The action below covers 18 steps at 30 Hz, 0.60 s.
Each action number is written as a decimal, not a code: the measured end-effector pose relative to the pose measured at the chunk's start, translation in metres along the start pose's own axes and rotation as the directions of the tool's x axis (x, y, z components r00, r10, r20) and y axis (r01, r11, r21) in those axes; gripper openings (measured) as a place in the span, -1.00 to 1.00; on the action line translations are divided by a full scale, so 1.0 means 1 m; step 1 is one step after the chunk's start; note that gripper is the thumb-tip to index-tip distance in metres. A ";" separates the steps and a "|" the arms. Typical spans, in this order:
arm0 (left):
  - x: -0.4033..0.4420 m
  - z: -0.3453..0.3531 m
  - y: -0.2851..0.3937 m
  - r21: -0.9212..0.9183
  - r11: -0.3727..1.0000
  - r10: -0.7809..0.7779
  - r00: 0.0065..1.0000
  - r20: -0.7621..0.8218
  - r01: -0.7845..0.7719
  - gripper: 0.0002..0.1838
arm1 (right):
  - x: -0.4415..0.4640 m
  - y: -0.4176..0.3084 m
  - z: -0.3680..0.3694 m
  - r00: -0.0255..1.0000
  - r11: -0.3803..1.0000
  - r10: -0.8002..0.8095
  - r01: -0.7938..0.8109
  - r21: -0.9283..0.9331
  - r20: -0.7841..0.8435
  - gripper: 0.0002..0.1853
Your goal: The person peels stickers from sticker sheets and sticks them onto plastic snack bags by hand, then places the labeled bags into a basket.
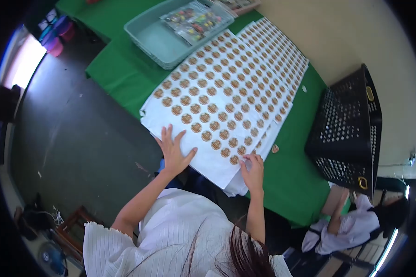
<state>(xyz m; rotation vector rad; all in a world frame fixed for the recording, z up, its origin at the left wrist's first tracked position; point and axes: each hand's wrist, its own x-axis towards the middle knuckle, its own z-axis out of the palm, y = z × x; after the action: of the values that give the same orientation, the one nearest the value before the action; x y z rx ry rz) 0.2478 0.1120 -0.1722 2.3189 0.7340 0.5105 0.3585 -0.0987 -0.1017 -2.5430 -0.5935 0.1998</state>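
Note:
My left hand lies with its fingers spread on the bare near-left edge of a large white sheet, holding nothing. Rows of round brown stickers cover most of the sheet. At the near right corner, my right hand has its thumb and index fingertips together beside the last sticker of the nearest row. Whatever is between those fingertips is too small to make out. A second sheet of stickers lies partly beneath, farther back. One loose round piece rests on the cloth right of the sheet.
A pale green tray with plastic bags of small colourful items stands at the back left of the green cloth. A tall black basket is on the right. Beyond it, another person sits at the lower right.

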 end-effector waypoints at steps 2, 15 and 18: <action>0.001 0.000 0.002 -0.062 0.998 -0.003 1.000 0.012 0.004 -0.35 | -0.001 -0.007 0.006 1.000 1.000 0.010 -0.011 -0.027 -0.020 -0.83; 0.006 -0.008 -0.001 -0.024 0.999 0.032 0.994 0.107 -0.030 -0.35 | 0.005 -0.015 0.025 0.979 0.980 0.145 -0.162 -0.118 -0.143 -0.93; 0.005 -0.002 -0.007 -0.041 0.999 0.038 0.995 0.090 -0.035 -0.34 | 0.008 -0.012 0.032 0.979 0.956 0.167 -0.190 -0.223 -0.120 -0.86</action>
<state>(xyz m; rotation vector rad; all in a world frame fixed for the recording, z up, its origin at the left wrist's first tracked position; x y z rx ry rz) 0.2480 0.1200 -0.1747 2.3061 0.6339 0.4293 0.3534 -0.0711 -0.1227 -2.8173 -0.3655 0.0682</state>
